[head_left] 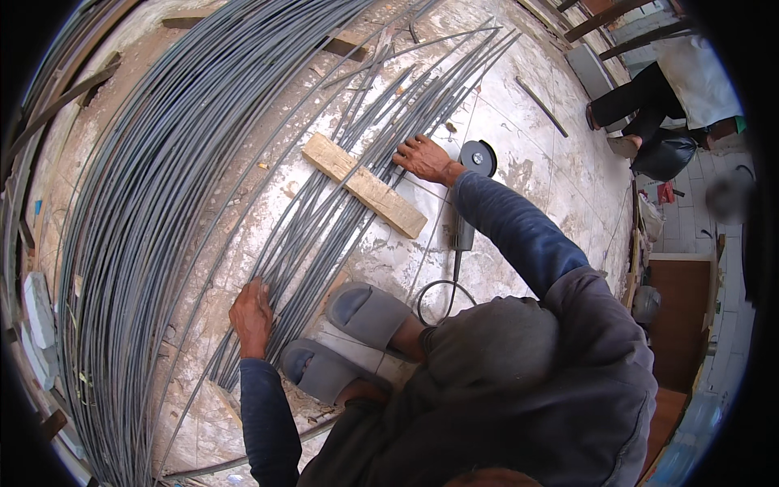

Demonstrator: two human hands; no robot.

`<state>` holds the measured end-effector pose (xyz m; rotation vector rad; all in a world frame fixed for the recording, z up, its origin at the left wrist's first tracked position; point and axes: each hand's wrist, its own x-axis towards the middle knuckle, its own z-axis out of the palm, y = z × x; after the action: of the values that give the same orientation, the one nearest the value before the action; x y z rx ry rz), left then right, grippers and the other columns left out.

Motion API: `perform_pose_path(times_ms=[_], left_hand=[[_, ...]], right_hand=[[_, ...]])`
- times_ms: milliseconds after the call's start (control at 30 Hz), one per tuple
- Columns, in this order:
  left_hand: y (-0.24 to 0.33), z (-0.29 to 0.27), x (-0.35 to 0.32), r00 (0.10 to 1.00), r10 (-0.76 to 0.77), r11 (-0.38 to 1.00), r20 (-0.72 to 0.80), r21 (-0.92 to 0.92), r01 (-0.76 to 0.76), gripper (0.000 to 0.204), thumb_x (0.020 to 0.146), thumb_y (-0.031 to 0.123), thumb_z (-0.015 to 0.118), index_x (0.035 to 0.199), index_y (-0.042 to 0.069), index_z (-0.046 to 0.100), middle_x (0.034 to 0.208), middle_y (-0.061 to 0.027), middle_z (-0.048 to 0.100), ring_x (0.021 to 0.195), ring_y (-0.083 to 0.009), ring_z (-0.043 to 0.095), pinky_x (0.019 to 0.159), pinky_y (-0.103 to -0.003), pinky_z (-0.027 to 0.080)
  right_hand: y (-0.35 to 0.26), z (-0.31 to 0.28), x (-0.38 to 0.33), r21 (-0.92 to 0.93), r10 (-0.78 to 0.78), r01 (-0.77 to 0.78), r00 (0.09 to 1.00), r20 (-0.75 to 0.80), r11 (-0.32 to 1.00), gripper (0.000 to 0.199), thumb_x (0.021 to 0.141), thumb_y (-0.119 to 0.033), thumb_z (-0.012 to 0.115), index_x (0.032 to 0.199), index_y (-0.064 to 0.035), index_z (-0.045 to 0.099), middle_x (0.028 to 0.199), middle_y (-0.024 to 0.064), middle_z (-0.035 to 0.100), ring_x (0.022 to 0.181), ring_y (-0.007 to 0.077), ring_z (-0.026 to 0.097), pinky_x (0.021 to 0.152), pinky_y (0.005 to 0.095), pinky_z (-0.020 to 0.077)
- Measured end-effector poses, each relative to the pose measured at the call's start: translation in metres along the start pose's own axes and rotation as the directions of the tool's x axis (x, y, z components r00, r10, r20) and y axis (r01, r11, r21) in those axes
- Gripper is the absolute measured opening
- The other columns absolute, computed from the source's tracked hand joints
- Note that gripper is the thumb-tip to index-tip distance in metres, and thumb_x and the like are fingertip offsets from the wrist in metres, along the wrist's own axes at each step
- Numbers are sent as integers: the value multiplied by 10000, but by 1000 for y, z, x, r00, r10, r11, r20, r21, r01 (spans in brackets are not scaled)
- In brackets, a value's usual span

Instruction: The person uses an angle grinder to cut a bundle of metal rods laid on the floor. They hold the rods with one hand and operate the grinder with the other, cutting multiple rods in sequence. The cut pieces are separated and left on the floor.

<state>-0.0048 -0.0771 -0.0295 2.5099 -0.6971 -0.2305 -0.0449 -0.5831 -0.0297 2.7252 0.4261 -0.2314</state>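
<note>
A bundle of thin grey steel rods [304,219] lies slantwise on the floor, running from near my feet to the far right. Toward the near end, my left hand [251,316] is closed on rods at the bundle's left side; its fingertips are partly hidden. Farther up, my right hand [426,160] has its fingers curled over rods at the bundle's right edge. Between the hands, a wooden block [365,185] rests across the rods. Just right of my right hand lies an angle grinder [463,235] with a dark disc, partly behind my sleeve.
A large mass of long, bent steel rods [154,219] fills the left side. The grinder's black cord [420,302] loops near my grey slippers [365,312]. A short loose rod [542,107] lies at the right. Another person [661,89] bends over a black bag [667,158] at far right.
</note>
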Motion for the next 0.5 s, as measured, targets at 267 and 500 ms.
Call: perform_pose_path(times_ms=[267, 500], left_hand=[[-8, -20, 10, 968, -165, 896, 189, -381, 228, 251, 994, 184, 577, 1088, -14, 700, 893, -169, 713, 767, -282, 693, 684, -395, 523], [-14, -14, 11, 984, -108, 898, 140, -412, 157, 313, 1005, 236, 573, 1072, -43, 697, 802, -172, 702, 701, -231, 677, 661, -369, 512]], right_hand=[[-16, -65, -18, 192, 148, -110, 968, -202, 975, 325, 860, -83, 603, 1165, -176, 541, 1133, 65, 532, 1032, 237, 536, 844, 383, 479], [-89, -68, 1, 309, -8, 66, 983, -186, 949, 234, 922, -157, 595, 1156, -158, 605, 1037, 51, 533, 965, 200, 543, 816, 355, 460]])
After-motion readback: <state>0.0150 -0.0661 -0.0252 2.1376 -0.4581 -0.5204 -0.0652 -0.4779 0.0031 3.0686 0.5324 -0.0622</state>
